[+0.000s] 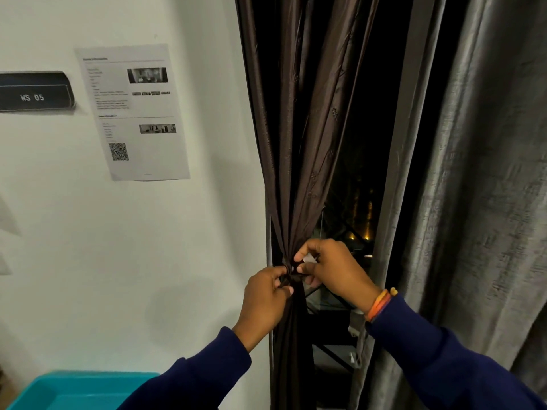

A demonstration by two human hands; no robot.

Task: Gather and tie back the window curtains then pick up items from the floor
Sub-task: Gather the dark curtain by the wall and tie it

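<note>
Brown curtain [296,161] hangs bunched at the window's left edge, beside the wall. Left hand [263,300] and right hand [331,270] both pinch its tie [288,276], seemingly mid-knot. Next likely calls for cinching tight, then the grey curtain [473,202].

White wall [177,247] with paper sheet [133,113]; dark window [361,187].

The gathered curtain [299,137] is dark brown with a faint scattered motif; the curtain beside it [479,173] is grey with a streaky sheen. Both sleeves [461,362] are navy blue, and orange bands [380,303] circle the right wrist. The wall [177,261] is white, the sheet [133,110] white with black print, the sign [35,91] black with white letters, the bin [74,392] turquoise.
</note>
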